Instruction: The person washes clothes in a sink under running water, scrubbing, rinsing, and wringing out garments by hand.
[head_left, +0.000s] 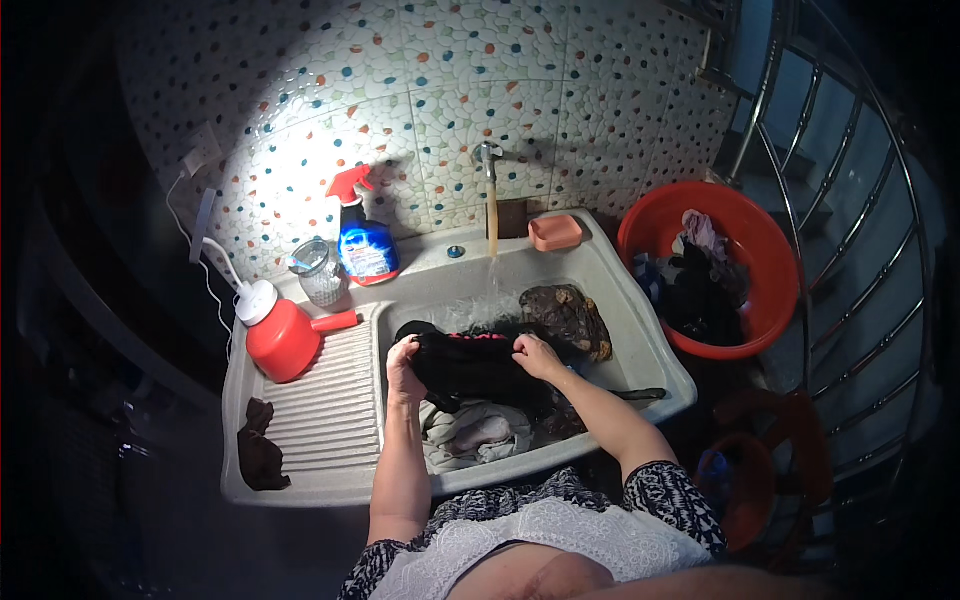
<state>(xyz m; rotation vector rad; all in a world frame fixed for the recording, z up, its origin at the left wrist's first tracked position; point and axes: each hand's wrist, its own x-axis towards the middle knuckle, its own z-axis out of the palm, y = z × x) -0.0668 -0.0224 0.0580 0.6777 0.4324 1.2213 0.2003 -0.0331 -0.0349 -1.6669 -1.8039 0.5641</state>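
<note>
A black wet garment (472, 367) is stretched between my two hands over the basin of a stone-look laundry sink (645, 345). My left hand (406, 371) grips its left end, and my right hand (538, 355) pinches its right side. Some pink-red trim shows along its far edge. Water runs from the wall tap (490, 161) into the basin behind the garment. In the basin lie a grey-white cloth (480, 435) nearer me and a dark brown patterned cloth (566, 319) at the far right. The cloth under the black garment is partly hidden.
On the ribbed washboard (322, 420) at left stand a red plastic ladle-like container (281, 345) and a dark brown rag (261, 450). A spray bottle (367, 247), a tumbler (321, 274) and a pink soap dish (556, 232) line the back ledge. A red tub (772, 300) of clothes stands right, beside metal railings (855, 142).
</note>
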